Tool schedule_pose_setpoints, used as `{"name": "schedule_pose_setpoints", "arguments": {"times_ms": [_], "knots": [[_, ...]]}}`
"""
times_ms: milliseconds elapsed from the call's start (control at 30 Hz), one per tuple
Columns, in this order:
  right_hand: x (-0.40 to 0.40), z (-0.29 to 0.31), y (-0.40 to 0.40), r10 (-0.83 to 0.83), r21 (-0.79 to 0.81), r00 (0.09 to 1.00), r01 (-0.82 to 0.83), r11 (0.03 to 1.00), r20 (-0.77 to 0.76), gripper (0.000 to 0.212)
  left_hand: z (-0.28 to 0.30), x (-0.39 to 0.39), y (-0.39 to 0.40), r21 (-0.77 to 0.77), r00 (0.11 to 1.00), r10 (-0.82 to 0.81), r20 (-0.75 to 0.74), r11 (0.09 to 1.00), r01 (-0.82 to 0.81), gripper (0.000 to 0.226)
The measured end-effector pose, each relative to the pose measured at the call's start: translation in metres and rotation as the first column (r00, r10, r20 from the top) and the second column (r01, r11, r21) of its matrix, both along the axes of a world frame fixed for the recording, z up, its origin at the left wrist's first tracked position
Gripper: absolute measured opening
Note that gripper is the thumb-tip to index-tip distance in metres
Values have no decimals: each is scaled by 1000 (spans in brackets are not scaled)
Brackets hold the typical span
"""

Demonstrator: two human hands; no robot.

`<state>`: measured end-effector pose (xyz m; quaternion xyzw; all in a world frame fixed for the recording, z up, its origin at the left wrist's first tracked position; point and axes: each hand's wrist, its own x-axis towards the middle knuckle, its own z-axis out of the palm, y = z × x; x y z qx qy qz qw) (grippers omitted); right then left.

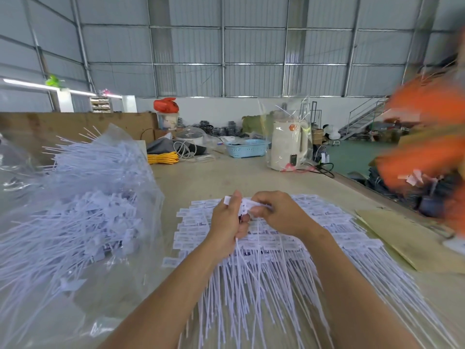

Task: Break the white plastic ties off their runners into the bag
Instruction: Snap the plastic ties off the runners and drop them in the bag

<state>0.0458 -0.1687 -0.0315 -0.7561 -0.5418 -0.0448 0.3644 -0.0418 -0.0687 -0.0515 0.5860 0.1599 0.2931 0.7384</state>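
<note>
Both hands, left hand (226, 217) and right hand (278, 214), grip curled tight on thin white plastic ties (245, 205), beside crinkled clear bag (83, 197).

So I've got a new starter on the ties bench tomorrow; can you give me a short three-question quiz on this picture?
1. True or false: both hands grip white ties above the pile.
2. The clear bag of loose ties lies on which side of the pile: A) left, B) right, C) behind?
3. Fill in: the blue ______ sits at the far end of the table, left of the cream kettle.

Key:
1. True: the left hand and right hand meet on the ties.
2. A
3. basket
</note>
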Motion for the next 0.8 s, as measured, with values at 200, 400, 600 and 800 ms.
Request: {"name": "schedule_pose_setpoints", "arguments": {"times_ms": [200, 400, 600, 800], "knots": [[7, -9, 3, -88, -59, 980, 100, 993, 179, 8, 4, -2, 0, 99, 988, 41, -151, 995, -26, 31], [32, -13, -24, -291, -60, 956, 293, 954, 46, 25, 35, -16, 1, -71, 990, -135, -42, 989, 132, 23], [28, -28, -1, -253, -124, 967, 253, 959, 18, 16, 87, -42, 19, -273, 852, -19, 523, 943, 188, 33], [34, -33, -1, -280, -164, 960, 273, 948, -19, 38, 102, -111, 95, 294, 975, 208, 82, 929, -223, 20]]}}
